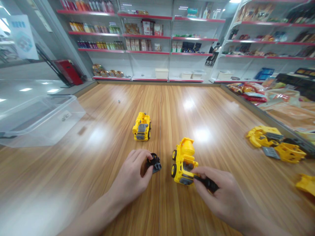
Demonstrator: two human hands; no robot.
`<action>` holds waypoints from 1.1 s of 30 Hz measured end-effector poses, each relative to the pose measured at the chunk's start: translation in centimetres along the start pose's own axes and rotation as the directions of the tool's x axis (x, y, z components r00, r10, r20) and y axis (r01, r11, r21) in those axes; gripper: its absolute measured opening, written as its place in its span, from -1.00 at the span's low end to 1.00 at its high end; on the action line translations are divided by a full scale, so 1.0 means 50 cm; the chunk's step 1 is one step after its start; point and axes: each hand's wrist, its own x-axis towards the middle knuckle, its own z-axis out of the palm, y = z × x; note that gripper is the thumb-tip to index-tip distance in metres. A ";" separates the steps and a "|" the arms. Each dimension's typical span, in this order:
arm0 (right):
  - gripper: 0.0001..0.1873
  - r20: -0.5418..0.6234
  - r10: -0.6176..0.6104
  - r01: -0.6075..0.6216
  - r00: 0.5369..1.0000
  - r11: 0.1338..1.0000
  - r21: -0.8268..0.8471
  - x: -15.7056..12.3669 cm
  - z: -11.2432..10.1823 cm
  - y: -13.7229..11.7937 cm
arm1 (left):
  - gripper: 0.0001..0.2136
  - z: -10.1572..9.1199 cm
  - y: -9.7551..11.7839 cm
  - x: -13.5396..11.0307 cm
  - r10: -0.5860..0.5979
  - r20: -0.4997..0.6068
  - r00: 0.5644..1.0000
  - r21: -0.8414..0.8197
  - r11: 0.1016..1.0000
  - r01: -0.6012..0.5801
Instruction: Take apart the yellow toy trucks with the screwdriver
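Observation:
My left hand [135,170] pinches a small black wheel-like part [153,159] between thumb and fingers. Under it lies a dark grey plastic piece [157,166] on the wooden table. In my right hand [219,190] is a short black-handled screwdriver [209,184], its tip hidden by the fingers. That hand's fingertips are at the front corner of a yellow toy cement mixer truck [184,162], which stands upright on its black wheels. Farther back, a yellow toy crane truck [142,127] stands on the table.
Loose yellow and grey toy parts [275,144] lie at the right, with another yellow piece [306,185] nearer. A clear plastic box [44,121] sits at the left. One tiny metal-looking bit [119,101] lies toward the back. Stocked shelves [147,35] stand beyond the table.

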 end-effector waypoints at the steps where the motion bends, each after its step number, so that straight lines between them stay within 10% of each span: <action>1: -0.88 0.000 0.000 0.000 1.000 1.000 0.002 0.000 0.000 0.000 | -0.85 0.001 0.000 0.000 -0.001 0.003 1.000 -0.001 1.000 0.001; 33: -0.89 0.019 0.038 -0.038 0.999 0.999 0.012 -0.001 0.000 0.000 | -0.91 0.001 -0.002 -0.001 -0.066 -0.072 0.995 0.113 0.991 0.074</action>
